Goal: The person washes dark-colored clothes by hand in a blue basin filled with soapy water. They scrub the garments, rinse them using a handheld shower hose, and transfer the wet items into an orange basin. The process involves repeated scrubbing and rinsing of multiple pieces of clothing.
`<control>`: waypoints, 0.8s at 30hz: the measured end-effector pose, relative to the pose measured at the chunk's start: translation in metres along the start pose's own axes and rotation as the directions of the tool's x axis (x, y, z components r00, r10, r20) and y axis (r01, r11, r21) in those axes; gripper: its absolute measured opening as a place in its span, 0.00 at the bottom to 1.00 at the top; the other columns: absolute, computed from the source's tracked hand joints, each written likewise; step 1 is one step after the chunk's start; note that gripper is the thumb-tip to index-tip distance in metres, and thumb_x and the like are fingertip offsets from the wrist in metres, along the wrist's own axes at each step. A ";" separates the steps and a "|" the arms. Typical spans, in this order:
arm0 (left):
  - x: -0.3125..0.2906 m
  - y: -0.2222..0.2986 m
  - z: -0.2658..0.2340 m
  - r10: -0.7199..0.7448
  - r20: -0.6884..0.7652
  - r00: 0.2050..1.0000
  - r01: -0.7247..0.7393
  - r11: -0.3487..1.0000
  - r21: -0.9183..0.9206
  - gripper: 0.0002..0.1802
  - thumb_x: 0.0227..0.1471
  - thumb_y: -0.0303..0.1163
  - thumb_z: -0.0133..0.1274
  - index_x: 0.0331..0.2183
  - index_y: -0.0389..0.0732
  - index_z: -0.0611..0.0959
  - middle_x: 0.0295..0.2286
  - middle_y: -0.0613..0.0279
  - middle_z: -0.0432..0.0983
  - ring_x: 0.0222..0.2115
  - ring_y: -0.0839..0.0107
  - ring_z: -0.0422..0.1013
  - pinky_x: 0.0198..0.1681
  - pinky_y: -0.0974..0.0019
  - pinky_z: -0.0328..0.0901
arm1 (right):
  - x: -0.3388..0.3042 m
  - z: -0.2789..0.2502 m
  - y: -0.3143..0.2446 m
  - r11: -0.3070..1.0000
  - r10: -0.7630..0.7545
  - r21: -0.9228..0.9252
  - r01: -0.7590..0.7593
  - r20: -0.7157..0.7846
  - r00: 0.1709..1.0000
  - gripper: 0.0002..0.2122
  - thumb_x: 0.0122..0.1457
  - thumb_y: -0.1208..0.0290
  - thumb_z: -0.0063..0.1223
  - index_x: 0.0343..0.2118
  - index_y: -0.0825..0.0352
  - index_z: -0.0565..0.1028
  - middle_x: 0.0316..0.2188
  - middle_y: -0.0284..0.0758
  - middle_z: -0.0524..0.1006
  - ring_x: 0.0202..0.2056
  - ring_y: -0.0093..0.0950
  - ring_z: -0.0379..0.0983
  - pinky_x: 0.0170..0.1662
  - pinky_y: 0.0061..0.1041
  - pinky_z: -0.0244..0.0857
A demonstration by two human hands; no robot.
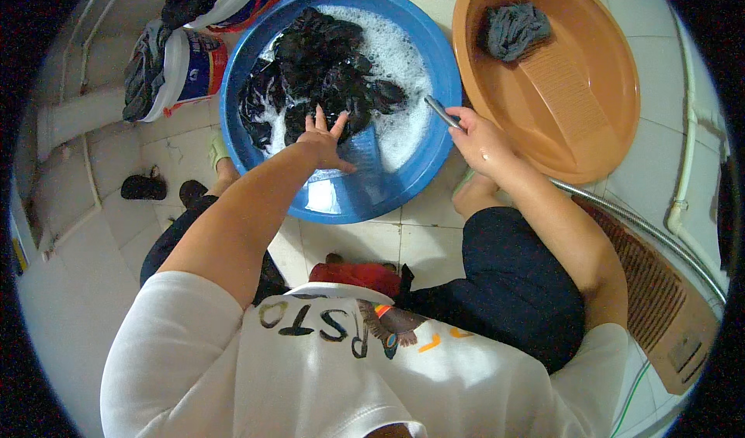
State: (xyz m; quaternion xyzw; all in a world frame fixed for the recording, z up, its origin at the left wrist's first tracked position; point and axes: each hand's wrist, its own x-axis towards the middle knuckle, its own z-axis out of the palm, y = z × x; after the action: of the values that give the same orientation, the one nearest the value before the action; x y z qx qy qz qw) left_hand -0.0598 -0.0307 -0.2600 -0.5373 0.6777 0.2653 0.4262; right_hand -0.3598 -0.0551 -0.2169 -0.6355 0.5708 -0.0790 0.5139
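My left hand point(322, 139) reaches over a blue basin point(365, 204) with its fingers spread. Its fingertips are at the near edge of a heap of wet black clothes point(318, 65), which lies in soapy water point(407, 58) with white foam. In my right hand point(479, 141) is a slim grey metal tube point(442, 112), its tip over the right rim of the basin. I see no water coming from the tube. A ribbed blue slope point(362, 151) shows inside the basin beside my left hand.
An orange basin point(586, 128) with a ribbed slope holds a dark grey cloth point(516, 31). Two buckets point(186, 65) with dark clothes stand at the far left. A flexible metal hose point(644, 225) and brown washboard point(652, 298) lie right. Dark slippers point(143, 186) are on the left floor.
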 end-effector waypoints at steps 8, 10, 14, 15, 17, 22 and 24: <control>0.005 0.007 -0.023 -0.078 0.081 0.994 0.074 0.996 0.043 0.72 0.18 0.70 0.55 0.56 0.49 0.34 0.54 0.32 0.30 0.55 0.38 0.36 0.56 0.53 0.41 | 0.003 0.003 0.007 0.993 -0.035 0.114 0.035 -0.006 0.999 0.16 0.52 0.75 0.47 0.45 0.66 0.66 0.30 0.34 0.72 0.31 0.21 0.66 0.36 0.19 0.60; 0.005 0.008 -0.027 -0.083 0.096 0.992 0.077 0.995 0.064 0.72 0.18 0.69 0.57 0.56 0.49 0.33 0.54 0.33 0.29 0.55 0.38 0.36 0.56 0.54 0.43 | 0.005 0.005 0.010 0.989 -0.010 0.150 0.008 0.011 1.000 0.16 0.51 0.77 0.47 0.45 0.66 0.66 0.30 0.34 0.71 0.32 0.20 0.66 0.37 0.18 0.60; 0.015 0.003 -0.015 -0.038 0.060 0.997 0.036 0.999 0.030 0.75 0.16 0.70 0.57 0.55 0.45 0.32 0.52 0.27 0.30 0.54 0.34 0.36 0.55 0.50 0.42 | 0.009 0.011 0.020 0.967 0.003 0.254 -0.010 0.030 1.000 0.15 0.51 0.78 0.48 0.44 0.66 0.67 0.31 0.33 0.71 0.32 0.20 0.66 0.38 0.17 0.60; 0.012 0.005 -0.019 -0.057 0.074 0.996 0.055 0.998 0.037 0.74 0.17 0.69 0.57 0.56 0.47 0.32 0.53 0.30 0.29 0.54 0.36 0.36 0.55 0.52 0.43 | 0.009 0.012 0.021 0.970 -0.011 0.244 0.010 -0.001 1.000 0.15 0.51 0.76 0.48 0.43 0.65 0.68 0.30 0.35 0.72 0.32 0.24 0.67 0.37 0.20 0.61; 0.011 0.007 -0.020 -0.079 0.081 0.994 0.076 0.996 0.047 0.73 0.18 0.69 0.57 0.56 0.49 0.33 0.54 0.33 0.29 0.55 0.38 0.36 0.56 0.54 0.43 | 0.007 0.012 0.018 0.974 -0.040 0.221 0.052 -0.059 0.997 0.13 0.49 0.72 0.48 0.40 0.64 0.70 0.29 0.39 0.74 0.31 0.32 0.71 0.36 0.26 0.64; 0.008 0.008 -0.022 -0.077 0.066 0.995 0.072 0.995 0.073 0.74 0.16 0.69 0.57 0.56 0.49 0.32 0.53 0.31 0.29 0.55 0.38 0.36 0.56 0.54 0.42 | 0.004 0.004 0.012 0.996 0.026 0.083 -0.039 0.144 0.989 0.15 0.49 0.76 0.49 0.43 0.66 0.69 0.30 0.35 0.72 0.33 0.22 0.67 0.38 0.19 0.61; 0.011 0.006 -0.018 -0.074 0.056 0.996 0.071 0.996 0.059 0.74 0.16 0.69 0.57 0.56 0.49 0.32 0.53 0.31 0.29 0.55 0.38 0.35 0.56 0.53 0.41 | 0.004 0.005 0.012 0.999 0.034 0.031 -0.042 0.215 0.976 0.15 0.49 0.75 0.49 0.42 0.66 0.69 0.30 0.34 0.73 0.32 0.23 0.68 0.38 0.20 0.61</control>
State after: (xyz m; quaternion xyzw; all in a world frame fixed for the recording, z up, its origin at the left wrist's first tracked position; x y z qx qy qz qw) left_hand -0.0714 -0.0491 -0.2610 -0.5412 0.6522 0.2458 0.4704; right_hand -0.3628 -0.0535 -0.2305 -0.6202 0.5225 -0.0103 0.5850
